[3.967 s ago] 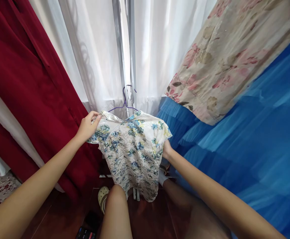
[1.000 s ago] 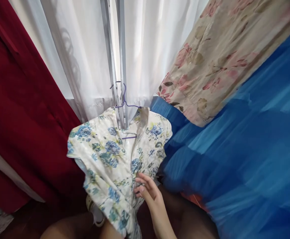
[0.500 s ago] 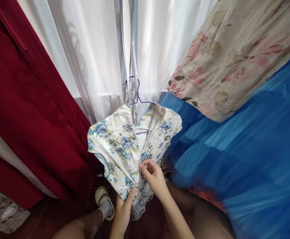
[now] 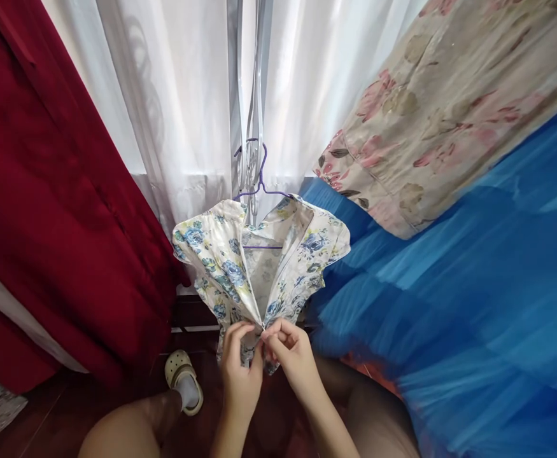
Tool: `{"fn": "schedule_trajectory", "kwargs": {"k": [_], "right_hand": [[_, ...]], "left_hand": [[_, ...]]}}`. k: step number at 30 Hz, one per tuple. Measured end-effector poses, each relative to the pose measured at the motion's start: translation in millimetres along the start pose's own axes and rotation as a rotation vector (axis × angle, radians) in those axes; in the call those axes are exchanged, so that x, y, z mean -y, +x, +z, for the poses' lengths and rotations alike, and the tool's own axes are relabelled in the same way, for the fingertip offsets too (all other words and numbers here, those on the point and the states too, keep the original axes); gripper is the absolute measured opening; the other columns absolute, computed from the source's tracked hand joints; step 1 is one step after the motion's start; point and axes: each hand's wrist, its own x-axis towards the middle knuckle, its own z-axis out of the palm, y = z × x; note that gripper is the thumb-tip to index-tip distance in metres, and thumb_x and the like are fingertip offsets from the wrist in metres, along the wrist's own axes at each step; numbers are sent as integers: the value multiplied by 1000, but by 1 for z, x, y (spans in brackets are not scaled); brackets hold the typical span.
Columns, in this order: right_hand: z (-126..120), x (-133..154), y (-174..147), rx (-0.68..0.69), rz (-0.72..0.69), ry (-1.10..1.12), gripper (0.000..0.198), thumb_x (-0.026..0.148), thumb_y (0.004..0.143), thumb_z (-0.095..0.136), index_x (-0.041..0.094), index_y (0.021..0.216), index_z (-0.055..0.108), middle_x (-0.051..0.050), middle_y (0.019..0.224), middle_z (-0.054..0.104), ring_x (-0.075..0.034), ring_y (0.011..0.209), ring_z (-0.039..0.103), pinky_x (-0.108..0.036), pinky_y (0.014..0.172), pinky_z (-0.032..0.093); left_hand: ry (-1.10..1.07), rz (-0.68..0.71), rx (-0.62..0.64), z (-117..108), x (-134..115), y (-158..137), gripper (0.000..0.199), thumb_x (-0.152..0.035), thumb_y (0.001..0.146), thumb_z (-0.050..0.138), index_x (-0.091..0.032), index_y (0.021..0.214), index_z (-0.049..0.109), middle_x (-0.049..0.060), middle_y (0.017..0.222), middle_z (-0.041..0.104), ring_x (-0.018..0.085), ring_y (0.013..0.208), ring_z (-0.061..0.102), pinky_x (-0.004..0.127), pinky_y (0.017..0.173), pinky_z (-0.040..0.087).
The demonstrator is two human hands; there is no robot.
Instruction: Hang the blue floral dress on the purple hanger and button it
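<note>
A white dress with blue flowers (image 4: 233, 270) and cap sleeves hangs on a purple wire hanger (image 4: 261, 184). Its front gapes in a deep V, with the hanger's lower bar showing inside. At the point of the V my right hand (image 4: 290, 350) pinches the edge of the opening between thumb and fingertips; a small zipper pull may be there, but it is too small to be sure. My left hand (image 4: 242, 356) grips the dress fabric just to the left, fingers bent over it and the thumb close to the right fingertips.
Behind the hanger, grey straps (image 4: 259, 83) hang before a white curtain (image 4: 183, 95). Dark red cloth (image 4: 68, 191) drapes at left. A beige floral garment (image 4: 402, 127) and blue tulle (image 4: 450, 280) fill the right. Below are my legs and a cream clog (image 4: 183, 381) on dark red flooring.
My left hand has moved up from the dress's lower side to beside my right hand. My right hand has shifted slightly down and left. The V opening now spreads wider.
</note>
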Motion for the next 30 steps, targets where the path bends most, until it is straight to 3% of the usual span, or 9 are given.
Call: {"fn": "schedule_trajectory", "kwargs": {"k": [4,8,14,18,20,22,24,26,30], "right_hand": [[4,8,-7,46,29,20,31,40,84,70,18,70,54,5,46,55,-6,38,39,-20,43,27],[2,24,3,-4,68,110,30,41,83,70,16,70,59,6,43,53,-5,33,33,-21,38,21],[8,103,68,-42,-105,177,22,32,72,73,16,63,61,8,40,42,-4,34,29,-23,39,17],[22,159,110,-40,-274,127,20,25,73,70,16,58,59,9,41,40,-4,35,32,-22,40,18],[28,170,118,-28,-309,121,21,24,75,67,16,58,59,9,41,40,-4,35,32,-22,40,19],[31,168,118,-12,-340,77,23,25,77,64,17,57,58,8,40,41,-5,36,33,-22,41,20],[32,158,112,-14,-363,33,26,27,79,63,18,56,56,7,40,43,-5,36,34,-22,42,22],[31,148,103,-27,-376,14,26,29,80,63,19,57,54,7,40,44,-6,37,35,-22,42,24],[28,146,86,-35,-386,-10,25,28,80,63,19,59,54,7,39,46,-6,37,35,-22,43,26]], "left_hand": [[-67,-12,17,16,-15,13,3,-21,93,58,-19,91,59,4,85,61,17,81,61,27,74,49],[-72,24,76,11,-20,20,19,-17,93,56,-19,75,54,1,73,54,15,71,55,25,69,45],[258,78,458,-4,-35,25,19,-8,90,47,-21,81,59,7,87,64,19,76,63,27,68,45],[616,187,664,-12,-43,35,41,0,82,45,-21,110,66,13,119,68,28,90,70,33,71,47],[714,191,746,-17,-42,43,51,3,78,44,-19,120,64,14,126,65,29,91,70,35,72,48],[731,168,793,-22,-38,54,47,3,77,45,-18,114,65,14,117,68,28,86,70,34,69,47],[658,157,778,-28,-36,69,30,-2,83,49,-19,99,67,10,102,70,25,81,69,31,66,46],[517,172,658,-34,-40,88,16,-13,90,53,-20,94,67,6,89,68,21,73,67,29,64,46],[226,271,266,-40,-73,143,32,-31,99,53,-24,129,61,1,79,66,16,65,62,26,67,48]]}}
